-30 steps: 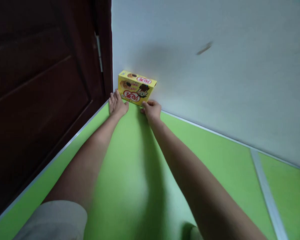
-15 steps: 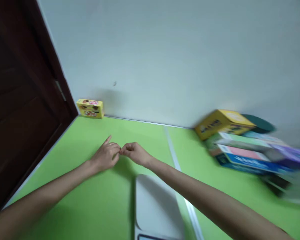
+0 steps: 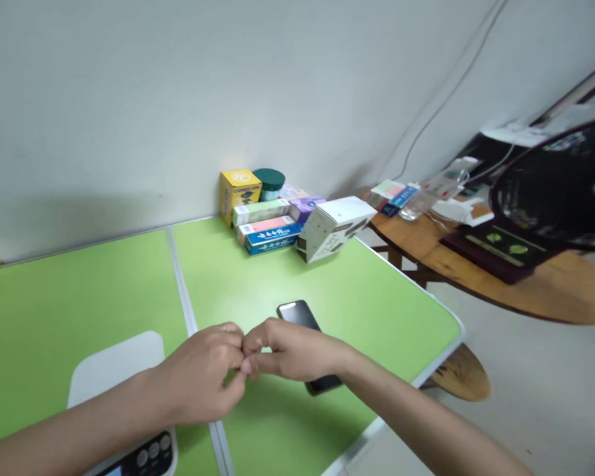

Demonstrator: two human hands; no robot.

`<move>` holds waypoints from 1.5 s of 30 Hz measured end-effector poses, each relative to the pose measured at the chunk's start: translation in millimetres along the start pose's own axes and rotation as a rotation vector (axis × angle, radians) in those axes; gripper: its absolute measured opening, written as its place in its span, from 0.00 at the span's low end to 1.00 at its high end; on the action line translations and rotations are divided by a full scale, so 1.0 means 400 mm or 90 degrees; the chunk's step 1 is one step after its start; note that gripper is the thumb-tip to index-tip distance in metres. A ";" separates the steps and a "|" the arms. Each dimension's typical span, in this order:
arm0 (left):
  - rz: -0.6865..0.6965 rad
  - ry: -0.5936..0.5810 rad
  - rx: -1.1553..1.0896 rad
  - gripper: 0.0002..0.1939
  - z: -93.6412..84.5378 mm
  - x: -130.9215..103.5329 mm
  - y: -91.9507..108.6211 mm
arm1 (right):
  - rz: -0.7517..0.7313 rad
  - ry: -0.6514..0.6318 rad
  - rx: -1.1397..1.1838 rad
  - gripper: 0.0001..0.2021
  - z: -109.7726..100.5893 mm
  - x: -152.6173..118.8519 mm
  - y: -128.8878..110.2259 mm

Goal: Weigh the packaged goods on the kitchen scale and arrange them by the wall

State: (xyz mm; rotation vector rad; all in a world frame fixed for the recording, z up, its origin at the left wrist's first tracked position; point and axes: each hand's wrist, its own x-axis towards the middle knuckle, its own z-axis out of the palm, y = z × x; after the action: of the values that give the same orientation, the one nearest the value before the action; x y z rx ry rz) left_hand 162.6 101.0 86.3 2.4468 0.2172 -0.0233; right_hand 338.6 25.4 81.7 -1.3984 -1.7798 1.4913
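Note:
My left hand [image 3: 208, 373] and my right hand [image 3: 295, 350] meet above the green folding table, fingertips touching. The fingers of both are bent and pinched together; anything between them is too small or hidden to make out. Under my left forearm lies a white kitchen scale [image 3: 123, 354], its buttons and part of a display showing at the bottom. A black smartphone [image 3: 297, 314] lies on the table [image 3: 377, 297], partly covered by my right hand and wrist.
Against the wall stand a yellow box [image 3: 232, 197], a green-lidded jar [image 3: 269, 178], a blue carton [image 3: 272, 239], a purple box [image 3: 305, 206] and a tilted white box [image 3: 334, 225]. A metal seam crosses the green top. A wooden table [image 3: 441, 248] with clutter is at right.
The view has swung right, bringing the smartphone and wooden table into sight. The yellow carton at the left is almost out of frame. My hands stay together, now over the seam beside the scale.

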 end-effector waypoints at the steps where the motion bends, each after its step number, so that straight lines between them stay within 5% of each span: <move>1: -0.020 -0.005 -0.004 0.13 0.021 0.049 0.007 | -0.003 0.036 -0.033 0.09 -0.022 -0.034 0.030; 4: -0.065 -0.015 -0.036 0.12 0.071 0.200 0.006 | 0.001 0.203 -0.042 0.08 -0.101 -0.113 0.134; 8: -0.161 0.050 -0.168 0.36 0.102 0.400 -0.010 | 0.025 0.756 0.087 0.13 -0.234 -0.166 0.309; 10: -0.193 0.126 -0.219 0.43 0.102 0.492 -0.015 | 0.039 0.945 0.098 0.22 -0.301 -0.172 0.395; 13: -0.139 0.250 -0.232 0.50 0.085 0.610 -0.020 | 0.058 1.027 0.118 0.32 -0.380 -0.161 0.494; 16: -0.102 0.339 -0.204 0.54 0.065 0.706 -0.027 | 0.032 1.025 0.139 0.37 -0.422 -0.139 0.548; 20: -0.104 0.378 -0.175 0.54 0.056 0.786 -0.041 | -0.027 1.012 0.086 0.36 -0.419 -0.125 0.563; 23: -0.110 0.397 -0.143 0.52 0.061 0.791 -0.050 | -0.014 1.027 0.054 0.30 -0.398 -0.145 0.551; 29: -0.082 0.356 -0.199 0.46 0.053 0.686 -0.061 | -0.042 0.847 0.106 0.28 -0.384 -0.228 0.502; 33: -0.030 0.347 -0.218 0.45 -0.006 0.532 -0.030 | -0.015 0.727 0.087 0.24 -0.345 -0.239 0.399; 40: -0.185 0.338 -0.106 0.46 -0.165 0.062 0.058 | -0.182 0.461 -0.071 0.24 -0.140 -0.126 0.117; 45: -0.306 0.367 -0.050 0.46 -0.173 -0.270 0.017 | -0.156 0.296 0.011 0.37 0.041 0.049 -0.016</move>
State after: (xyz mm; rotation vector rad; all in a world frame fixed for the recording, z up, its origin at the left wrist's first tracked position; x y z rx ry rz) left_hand 54.6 123.4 152.1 2.2103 1.0296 0.4723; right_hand 314.8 35.4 76.7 -1.3272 -1.5687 0.9586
